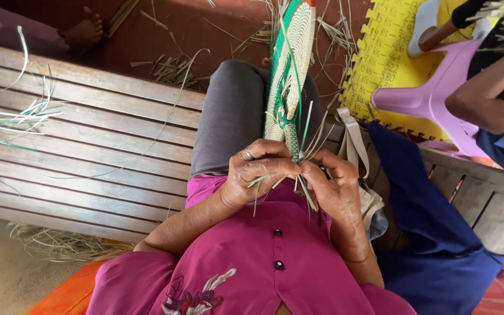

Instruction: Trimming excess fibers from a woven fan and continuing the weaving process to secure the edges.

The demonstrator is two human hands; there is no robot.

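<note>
A flat woven piece [290,70] of pale and green straw strips stands on edge over my lap, reaching away from me. Its near end narrows to a plaited green and white stem [292,143]. My left hand [258,172], with a ring on one finger, pinches loose green strips [263,178] at that stem. My right hand [333,184] grips the same bundle of strip ends from the other side. Both hands touch each other just above my pink shirt.
I sit on a slatted wooden bench [88,140]. Loose straw strips [13,116] lie at its left. A blue cloth [427,221] and a beige bag strap [351,140] lie at my right. Another person's arm [485,99] and a pink plastic stool [433,93] are beyond, over a yellow foam mat [380,52].
</note>
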